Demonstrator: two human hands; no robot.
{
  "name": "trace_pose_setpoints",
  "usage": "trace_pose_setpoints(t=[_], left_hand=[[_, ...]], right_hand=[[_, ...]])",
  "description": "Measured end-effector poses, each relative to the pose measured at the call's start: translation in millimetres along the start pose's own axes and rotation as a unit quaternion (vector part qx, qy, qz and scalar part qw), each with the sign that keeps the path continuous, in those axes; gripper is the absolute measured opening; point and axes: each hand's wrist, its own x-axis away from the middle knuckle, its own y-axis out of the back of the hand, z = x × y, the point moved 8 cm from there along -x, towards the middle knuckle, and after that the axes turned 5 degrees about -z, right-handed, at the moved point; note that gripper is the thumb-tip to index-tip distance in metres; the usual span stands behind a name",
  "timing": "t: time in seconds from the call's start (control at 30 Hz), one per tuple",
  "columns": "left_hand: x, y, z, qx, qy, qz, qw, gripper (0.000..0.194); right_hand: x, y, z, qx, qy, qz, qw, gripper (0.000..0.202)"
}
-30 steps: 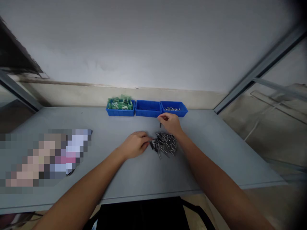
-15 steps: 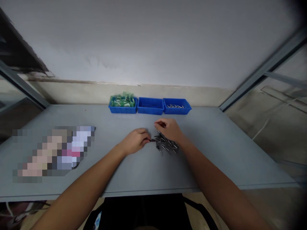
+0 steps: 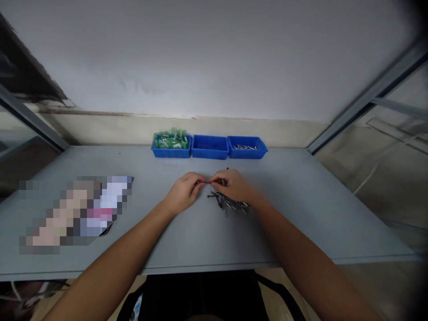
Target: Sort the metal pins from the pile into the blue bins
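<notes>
Just left of the table's middle, my left hand [image 3: 185, 191] is closed, its fingertips pinching one end of a thin dark screw [image 3: 207, 182]. The fingertips of my right hand [image 3: 232, 184] meet the other end of that screw, and more dark metal shows within its curled fingers. Below and partly behind my right hand lies a loose pile of dark metal screws [image 3: 230, 205], with several heads pointing left. The right wrist covers part of the pile.
Along the wall stand three blue bins: the left bin [image 3: 171, 154] holds green packets, the middle bin [image 3: 210, 154] looks dark inside, the right bin [image 3: 247, 154] holds silvery pieces. Pixelated flat items [image 3: 107, 200] lie on the left of the grey table [image 3: 200, 240].
My left hand has lifted away from the pile with a screw and moved up slightly. My right hand has come down against it, and their fingertips now meet at the screw.
</notes>
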Motion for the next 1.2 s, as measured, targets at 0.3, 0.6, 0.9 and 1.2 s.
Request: trace_pose_setpoints(t=[0.3,0.6,0.9,1.2], left_hand=[[-0.5,1.9,-1.0,-0.006,0.002,0.0,1.0,0.014],[-1.1,5.9,-0.4,-0.017,0.016,-0.023,0.999,0.023],[-1.3,-0.6,1.8,-0.021,0.017,0.013,1.0,0.019],[-0.4,-0.8,7.3,-0.038,0.027,0.025,0.999,0.018]], right_hand=[[0.0,-3.4,-0.3,0.003,-0.009,-0.011,1.0,0.017],[-4.9,8.3,-20.3,0.032,-0.037,-0.1,0.994,0.022],[-34.9,59.5,-68.1,0.094,-0.154,-0.287,0.941,0.024],[-58.5,56.0,-90.8,0.188,-0.202,-0.261,0.925,0.023]])
